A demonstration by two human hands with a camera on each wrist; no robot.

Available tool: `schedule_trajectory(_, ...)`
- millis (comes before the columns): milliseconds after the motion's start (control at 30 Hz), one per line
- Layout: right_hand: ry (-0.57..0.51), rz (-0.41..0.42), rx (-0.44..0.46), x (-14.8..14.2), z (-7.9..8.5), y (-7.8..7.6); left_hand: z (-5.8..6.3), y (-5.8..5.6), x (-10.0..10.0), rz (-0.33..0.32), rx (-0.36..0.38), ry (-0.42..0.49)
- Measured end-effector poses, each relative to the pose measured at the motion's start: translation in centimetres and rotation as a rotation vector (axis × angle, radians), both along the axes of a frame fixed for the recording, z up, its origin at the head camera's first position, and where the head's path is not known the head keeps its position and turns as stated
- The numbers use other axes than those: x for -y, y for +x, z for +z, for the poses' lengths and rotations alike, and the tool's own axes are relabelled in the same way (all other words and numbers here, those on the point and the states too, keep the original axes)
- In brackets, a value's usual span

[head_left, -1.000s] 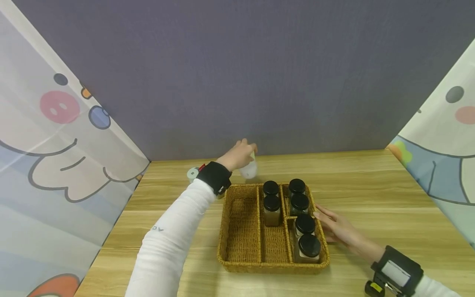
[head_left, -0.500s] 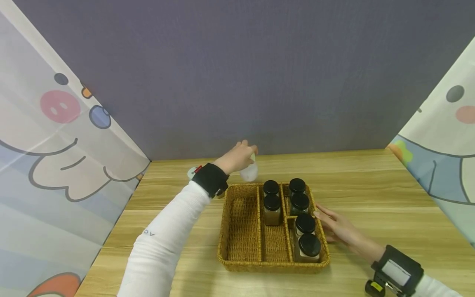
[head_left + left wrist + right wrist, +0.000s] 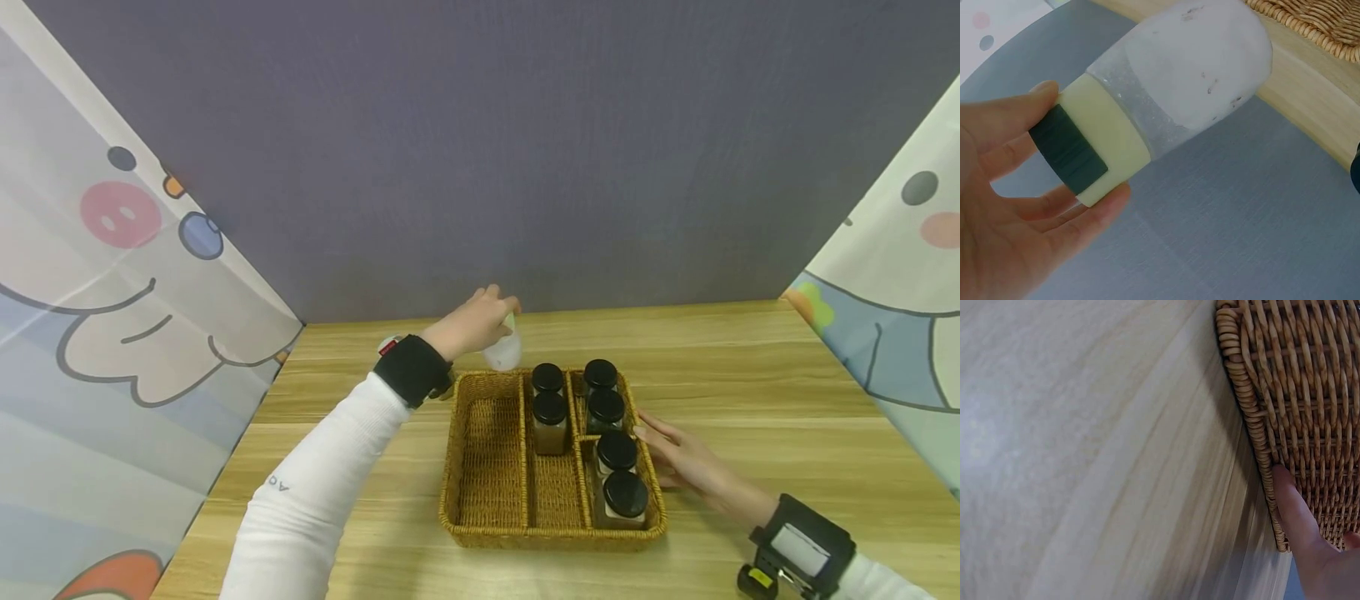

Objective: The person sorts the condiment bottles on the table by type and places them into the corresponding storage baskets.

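Note:
My left hand (image 3: 474,321) grips a clear seasoning jar (image 3: 502,354) of white powder by its lid, just beyond the back rim of a divided wicker basket (image 3: 452,467). In the left wrist view the thumb and fingers pinch the pale yellow-green lid (image 3: 1125,134) with its dark green flap (image 3: 1069,150), and the jar body tilts away from the palm. My right hand (image 3: 686,458) rests against the basket's right side, and the right wrist view has one straight finger (image 3: 1294,506) along the weave. Several black-lidded jars (image 3: 550,417) stand in the middle and right compartments.
Past the left wrist, a small pale round-topped thing (image 3: 387,342) sits on the wooden table (image 3: 750,367), mostly hidden by the wristband. A grey panel (image 3: 480,167) rises behind the table, and cartoon-printed curtains (image 3: 120,283) hang at both sides.
The left forearm has swung a little left and nearer, and the jar has come slightly closer to the basket's back rim. The right hand and the basket stay put.

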State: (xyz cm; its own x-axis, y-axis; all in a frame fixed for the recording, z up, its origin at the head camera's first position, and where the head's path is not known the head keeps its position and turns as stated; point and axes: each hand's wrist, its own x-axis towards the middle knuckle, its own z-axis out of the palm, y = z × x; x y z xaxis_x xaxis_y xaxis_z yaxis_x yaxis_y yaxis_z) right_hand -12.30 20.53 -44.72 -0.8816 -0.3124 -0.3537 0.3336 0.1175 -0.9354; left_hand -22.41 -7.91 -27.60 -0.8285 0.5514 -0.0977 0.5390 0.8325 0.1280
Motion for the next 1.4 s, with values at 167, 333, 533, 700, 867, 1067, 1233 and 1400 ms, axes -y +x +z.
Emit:
schedule_trajectory(167, 0.017, 0.003, 0.001, 0.0, 0.0, 0.0, 0.2, 0.6, 0.2, -0.01, -0.022, 0.007)
schedule_trajectory(333, 0.021, 0.004, 0.0, 0.0, 0.0, 0.0, 0.3, 1.3, 0.5, -0.011, -0.018, 0.013)
schedule_trajectory(533, 0.026, 0.006, -0.003, 0.0, 0.0, 0.0, 0.4, 2.1, 0.7, -0.027, -0.016, 0.017)
schedule_trajectory(700, 0.025, 0.007, -0.007, 0.0, 0.1, 0.0, 0.5, 2.4, 0.6, -0.044, -0.026, 0.007)
schedule_trajectory(867, 0.023, 0.014, -0.01, 0.0, 0.1, 0.1, 0.4, 2.9, 0.8, -0.07, -0.036, 0.014)
schedule_trajectory(1067, 0.023, 0.017, -0.007, 0.0, 0.2, 0.1, 0.3, 3.7, 1.4, -0.085, -0.037, 0.034)
schedule_trajectory(1233, 0.029, 0.01, -0.007, 0.0, 0.2, 0.2, 0.1, 4.2, 1.9, -0.112, -0.058, 0.024)
schedule_trajectory(1400, 0.015, 0.001, -0.001, 0.1, 0.3, 0.3, -0.1, 4.7, 2.2, -0.111, -0.052, 0.038)
